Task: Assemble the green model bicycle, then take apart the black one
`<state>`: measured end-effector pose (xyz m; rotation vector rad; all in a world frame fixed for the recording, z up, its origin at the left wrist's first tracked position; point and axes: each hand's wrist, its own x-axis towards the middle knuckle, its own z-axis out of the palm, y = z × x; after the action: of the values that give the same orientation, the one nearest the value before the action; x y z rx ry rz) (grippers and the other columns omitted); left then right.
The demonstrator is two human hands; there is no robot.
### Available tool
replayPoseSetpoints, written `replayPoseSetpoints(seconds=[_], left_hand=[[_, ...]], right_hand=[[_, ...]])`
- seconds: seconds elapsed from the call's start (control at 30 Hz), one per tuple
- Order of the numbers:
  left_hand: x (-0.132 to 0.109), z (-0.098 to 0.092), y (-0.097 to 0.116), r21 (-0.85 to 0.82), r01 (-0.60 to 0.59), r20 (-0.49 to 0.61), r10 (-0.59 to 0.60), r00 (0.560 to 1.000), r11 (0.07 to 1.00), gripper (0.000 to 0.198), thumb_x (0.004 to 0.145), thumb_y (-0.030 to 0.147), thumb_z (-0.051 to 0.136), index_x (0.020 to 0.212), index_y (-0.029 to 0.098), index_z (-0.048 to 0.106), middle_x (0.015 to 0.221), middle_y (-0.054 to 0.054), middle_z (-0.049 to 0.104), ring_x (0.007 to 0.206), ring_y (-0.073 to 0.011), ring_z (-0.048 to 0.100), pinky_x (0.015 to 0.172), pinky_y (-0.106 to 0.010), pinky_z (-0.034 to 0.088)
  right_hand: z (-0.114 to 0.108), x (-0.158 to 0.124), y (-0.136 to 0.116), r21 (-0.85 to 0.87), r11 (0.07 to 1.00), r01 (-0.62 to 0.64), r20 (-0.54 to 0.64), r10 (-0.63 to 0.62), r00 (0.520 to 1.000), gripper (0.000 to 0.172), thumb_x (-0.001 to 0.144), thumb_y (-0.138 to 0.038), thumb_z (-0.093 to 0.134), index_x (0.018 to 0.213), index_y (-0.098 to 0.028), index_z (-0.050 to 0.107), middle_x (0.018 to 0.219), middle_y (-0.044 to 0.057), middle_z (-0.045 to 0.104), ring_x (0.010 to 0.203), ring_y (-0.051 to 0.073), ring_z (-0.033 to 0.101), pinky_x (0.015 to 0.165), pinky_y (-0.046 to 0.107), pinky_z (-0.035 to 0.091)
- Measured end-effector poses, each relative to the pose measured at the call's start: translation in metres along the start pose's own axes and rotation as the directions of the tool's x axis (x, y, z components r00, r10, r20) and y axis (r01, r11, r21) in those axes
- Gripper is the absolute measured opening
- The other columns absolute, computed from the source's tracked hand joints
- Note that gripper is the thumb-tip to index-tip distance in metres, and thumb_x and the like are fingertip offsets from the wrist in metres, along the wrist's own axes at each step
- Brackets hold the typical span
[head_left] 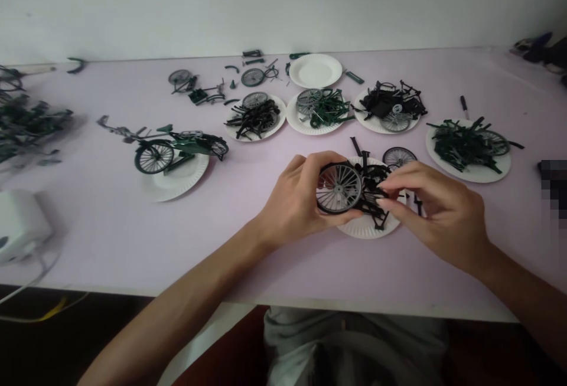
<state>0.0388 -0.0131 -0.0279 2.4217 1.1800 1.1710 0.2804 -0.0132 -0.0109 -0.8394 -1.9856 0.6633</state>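
My left hand point(297, 200) grips a black model bicycle point(354, 188) by its spoked wheel point(339, 188), fingers curled round the rim. My right hand point(432, 209) pinches the black frame parts on the other side of the same model. Both hands hold it just above a white paper plate point(365, 226) near the table's front edge. A loose spoked wheel point(398, 156) lies behind the plate.
A finished green model bicycle point(177, 147) rests on a paper plate at the left. Several paper plates with green and black parts point(467, 147) line the back, one plate point(315, 70) empty. A small screwdriver point(463, 105) lies at right, a white device point(20, 223) at far left.
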Motion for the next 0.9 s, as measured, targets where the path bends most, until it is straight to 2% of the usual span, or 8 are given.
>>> replayPoseSetpoints(seconds=[0.07, 0.13, 0.23, 0.4, 0.57, 0.73, 0.9], left_hand=[[-0.0004, 0.001, 0.0018, 0.01, -0.028, 0.011, 0.028, 1.0, 1.0, 0.072, 0.085, 0.07, 0.072, 0.131, 0.023, 0.042, 0.112, -0.008, 0.07, 0.088, -0.0227, 0.073, 0.086, -0.038, 0.056], [-0.0008, 0.0022, 0.0031, 0.012, -0.05, 0.021, 0.05, 0.999, 0.999, 0.073, 0.086, 0.071, 0.069, 0.132, 0.023, 0.04, 0.114, -0.008, 0.07, 0.09, -0.0231, 0.074, 0.087, -0.038, 0.056], [-0.0018, 0.004, 0.0041, 0.001, -0.066, 0.049, 0.066, 0.997, 0.998, 0.075, 0.087, 0.074, 0.064, 0.135, 0.023, 0.037, 0.118, -0.01, 0.069, 0.09, -0.0235, 0.074, 0.088, -0.04, 0.056], [-0.0044, 0.0075, 0.0045, -0.05, -0.09, 0.098, 0.095, 0.991, 0.995, 0.08, 0.085, 0.072, 0.069, 0.138, 0.024, 0.035, 0.122, -0.013, 0.068, 0.093, -0.0253, 0.075, 0.088, -0.042, 0.056], [-0.0044, 0.0078, 0.005, -0.1, -0.081, 0.142, 0.095, 0.985, 0.992, 0.085, 0.083, 0.068, 0.074, 0.144, 0.024, 0.035, 0.121, -0.013, 0.071, 0.093, -0.0265, 0.075, 0.09, -0.043, 0.055], [-0.0012, 0.0029, 0.0065, -0.083, -0.15, 0.246, 0.166, 0.955, 0.985, 0.075, 0.092, 0.055, 0.073, 0.147, 0.022, 0.035, 0.124, -0.015, 0.072, 0.103, -0.0274, 0.072, 0.087, -0.04, 0.053], [0.0004, 0.0003, 0.0091, -0.087, -0.15, 0.252, 0.168, 0.953, 0.985, 0.067, 0.092, 0.046, 0.076, 0.141, 0.02, 0.039, 0.122, -0.013, 0.072, 0.103, -0.0264, 0.071, 0.088, -0.039, 0.053]], right_hand=[[-0.0004, 0.0002, 0.0008, 0.111, 0.973, -0.203, -0.007, 0.205, 0.979, 0.01, 0.09, -0.019, 0.075, 0.098, -0.024, 0.072, 0.095, 0.002, 0.072, 0.086, 0.015, 0.068, 0.072, 0.025, 0.057], [-0.0002, -0.0007, 0.0011, 0.2, 0.907, -0.369, 0.042, 0.369, 0.929, 0.007, 0.089, -0.027, 0.078, 0.094, -0.025, 0.074, 0.091, 0.001, 0.073, 0.077, 0.013, 0.068, 0.066, 0.022, 0.057], [0.0015, -0.0017, -0.0008, 0.279, 0.82, -0.499, 0.131, 0.483, 0.866, 0.013, 0.085, -0.033, 0.082, 0.091, -0.023, 0.075, 0.083, 0.0, 0.073, 0.064, 0.011, 0.067, 0.057, 0.02, 0.056], [0.0059, 0.0004, -0.0047, 0.338, 0.794, -0.505, 0.114, 0.498, 0.86, 0.014, 0.084, -0.031, 0.081, 0.09, -0.021, 0.073, 0.071, 0.0, 0.071, 0.059, 0.012, 0.068, 0.055, 0.021, 0.058], [0.0055, 0.0013, -0.0025, 0.383, 0.75, -0.539, 0.164, 0.52, 0.839, 0.018, 0.082, -0.034, 0.083, 0.088, -0.021, 0.073, 0.075, 0.0, 0.072, 0.058, 0.014, 0.07, 0.055, 0.023, 0.061], [0.0026, 0.0009, 0.0015, 0.37, 0.75, -0.549, 0.19, 0.517, 0.835, 0.019, 0.083, -0.036, 0.083, 0.088, -0.021, 0.075, 0.076, 0.0, 0.072, 0.059, 0.013, 0.071, 0.054, 0.02, 0.06], [0.0018, 0.0018, 0.0002, 0.377, 0.729, -0.571, 0.201, 0.538, 0.819, 0.021, 0.08, -0.036, 0.086, 0.089, -0.02, 0.076, 0.07, -0.001, 0.07, 0.055, 0.012, 0.068, 0.052, 0.021, 0.059]])
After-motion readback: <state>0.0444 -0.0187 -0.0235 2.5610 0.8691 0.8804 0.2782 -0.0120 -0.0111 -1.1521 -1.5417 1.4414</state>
